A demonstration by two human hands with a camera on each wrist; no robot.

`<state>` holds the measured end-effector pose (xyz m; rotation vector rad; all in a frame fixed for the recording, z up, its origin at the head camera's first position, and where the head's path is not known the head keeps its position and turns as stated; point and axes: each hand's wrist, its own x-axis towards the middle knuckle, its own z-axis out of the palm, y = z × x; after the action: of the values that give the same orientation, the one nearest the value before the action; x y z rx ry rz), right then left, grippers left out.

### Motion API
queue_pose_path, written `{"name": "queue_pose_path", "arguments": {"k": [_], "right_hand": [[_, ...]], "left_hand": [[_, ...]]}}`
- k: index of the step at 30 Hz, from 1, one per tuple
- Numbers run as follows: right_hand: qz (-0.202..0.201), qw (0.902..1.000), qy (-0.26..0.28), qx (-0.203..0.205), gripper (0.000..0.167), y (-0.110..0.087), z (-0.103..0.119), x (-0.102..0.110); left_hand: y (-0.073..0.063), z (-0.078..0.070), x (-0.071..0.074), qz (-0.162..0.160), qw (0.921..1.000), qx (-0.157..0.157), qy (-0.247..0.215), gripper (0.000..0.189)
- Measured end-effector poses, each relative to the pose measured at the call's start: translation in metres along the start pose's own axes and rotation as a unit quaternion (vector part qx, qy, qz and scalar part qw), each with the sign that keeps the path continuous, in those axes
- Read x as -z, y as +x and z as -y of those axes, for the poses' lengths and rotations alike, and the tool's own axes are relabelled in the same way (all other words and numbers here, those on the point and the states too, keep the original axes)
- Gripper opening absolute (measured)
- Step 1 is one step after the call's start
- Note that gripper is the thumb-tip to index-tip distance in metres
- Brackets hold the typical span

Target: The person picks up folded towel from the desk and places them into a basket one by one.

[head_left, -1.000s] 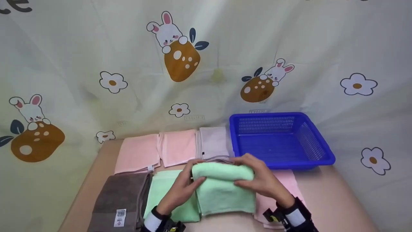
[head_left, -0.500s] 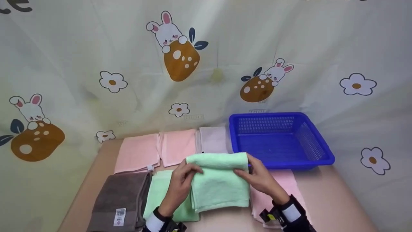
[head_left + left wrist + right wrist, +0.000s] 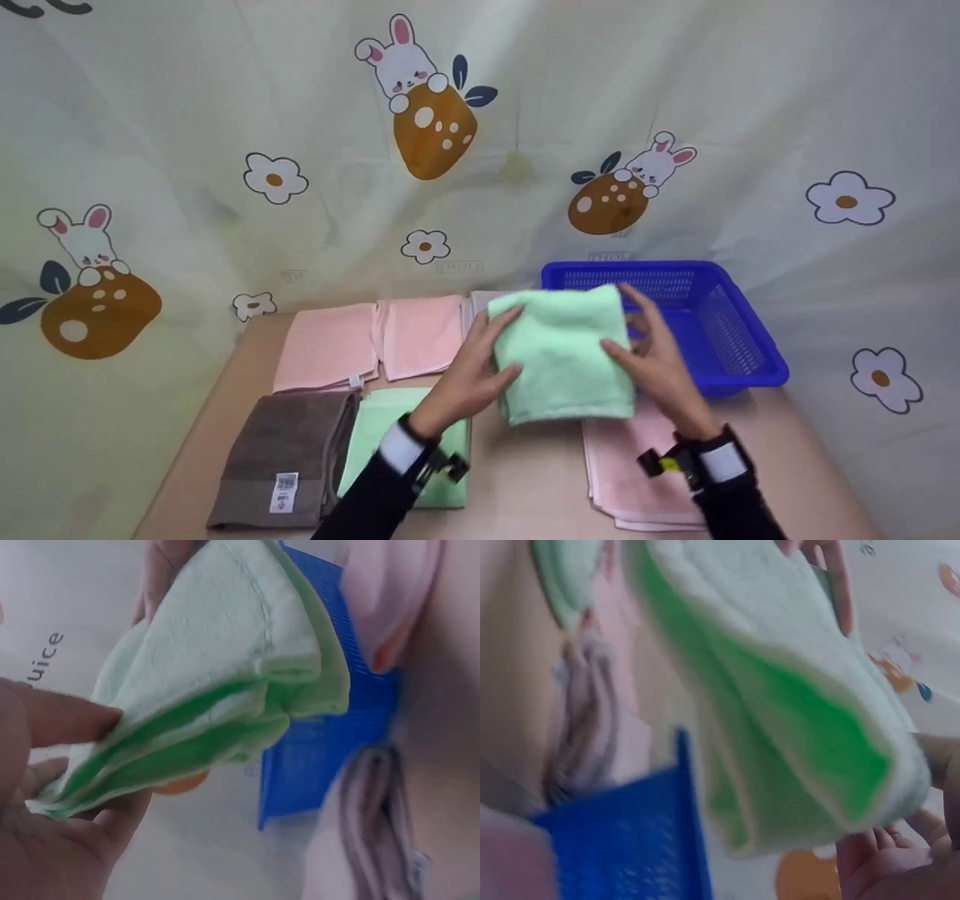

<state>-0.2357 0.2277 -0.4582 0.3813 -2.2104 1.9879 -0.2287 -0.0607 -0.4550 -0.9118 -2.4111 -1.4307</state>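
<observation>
A folded light green towel (image 3: pixel 566 352) is held up off the table between both hands, in front of the blue basket. My left hand (image 3: pixel 472 371) pinches its left side, thumb on the near face and fingers behind the upper edge. On the opposite side my right hand (image 3: pixel 660 356) grips the towel the same way. In the left wrist view the stacked layers of the green towel (image 3: pixel 202 667) fan apart slightly between thumb and fingers. The right wrist view shows the open folds of the towel (image 3: pixel 802 712) at its right side.
A blue plastic basket (image 3: pixel 739 315) stands at the back right, partly behind the towel. On the table (image 3: pixel 525 480) lie pink towels (image 3: pixel 326 345), (image 3: pixel 424 334), a brown towel with a label (image 3: pixel 281 450), another green towel (image 3: pixel 390 420), a pink towel (image 3: pixel 637 472) and a greyish towel (image 3: pixel 487 300).
Both hands have lifted the green towel up and to the right, nearer the basket. Its rolled top edge now lies flatter. The view has shifted slightly.
</observation>
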Motion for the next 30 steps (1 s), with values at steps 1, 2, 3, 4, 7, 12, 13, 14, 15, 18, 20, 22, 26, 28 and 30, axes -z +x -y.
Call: {"name": "queue_pose_path", "arguments": {"k": [1,2,3,4,7,12,13,14,15,18,20,22,26,28,30], "right_hand": [[0.002,1.0,-0.005,-0.001,0.087,0.004,0.004,0.008],[0.002,0.9999,-0.016,0.002,0.087,0.008,0.009,0.017],[-0.002,0.9994,-0.035,0.005,0.085,0.011,0.013,0.025],[-0.007,0.9983,-0.057,0.008,0.083,0.015,0.016,0.032],[-0.022,0.9921,-0.123,0.012,0.068,0.027,0.024,0.05],[-0.039,0.965,-0.258,0.025,0.037,0.049,0.021,0.075],[-0.04,0.9584,-0.281,0.026,0.033,0.054,0.019,0.079],[-0.038,0.9524,-0.301,0.025,0.03,0.059,0.015,0.082],[-0.034,0.9465,-0.32,0.022,0.029,0.063,0.012,0.085],[0.013,0.9339,-0.357,-0.004,0.035,0.078,-0.002,0.09],[0.066,0.9256,-0.372,-0.029,0.042,0.085,-0.012,0.093],[0.122,0.9121,-0.387,-0.059,0.049,0.091,-0.022,0.094],[0.197,0.8849,-0.409,-0.106,0.059,0.1,-0.037,0.097],[0.212,0.8788,-0.41,-0.123,0.06,0.103,-0.042,0.097],[0.221,0.878,-0.401,-0.14,0.06,0.106,-0.046,0.097]], "left_hand": [[0.01,-0.003,-0.001,-0.001,1.0,-0.002,0.004,0.071],[0.022,-0.005,-0.004,0.0,1.0,-0.004,0.004,0.066],[0.032,-0.008,-0.007,0.002,1.0,0.001,0.004,0.06],[0.042,-0.01,-0.009,0.005,1.0,0.006,0.003,0.055],[0.07,-0.013,-0.02,0.02,0.9996,0.021,0.008,0.041],[0.11,-0.009,-0.047,0.049,0.9967,0.049,0.041,0.043],[0.116,-0.007,-0.052,0.055,0.9954,0.058,0.053,0.046],[0.121,-0.004,-0.058,0.061,0.9936,0.068,0.066,0.049],[0.126,-0.001,-0.063,0.066,0.9916,0.079,0.079,0.053],[0.135,0.008,-0.079,0.092,0.9795,0.112,0.139,0.063],[0.138,0.014,-0.09,0.118,0.9644,0.125,0.201,0.063],[0.139,0.019,-0.103,0.148,0.9407,0.124,0.279,0.058],[0.138,0.026,-0.125,0.187,0.8812,0.09,0.425,0.037],[0.137,0.029,-0.133,0.195,0.8551,0.088,0.472,0.029],[0.138,0.031,-0.138,0.201,0.8326,0.1,0.506,0.026]]}}
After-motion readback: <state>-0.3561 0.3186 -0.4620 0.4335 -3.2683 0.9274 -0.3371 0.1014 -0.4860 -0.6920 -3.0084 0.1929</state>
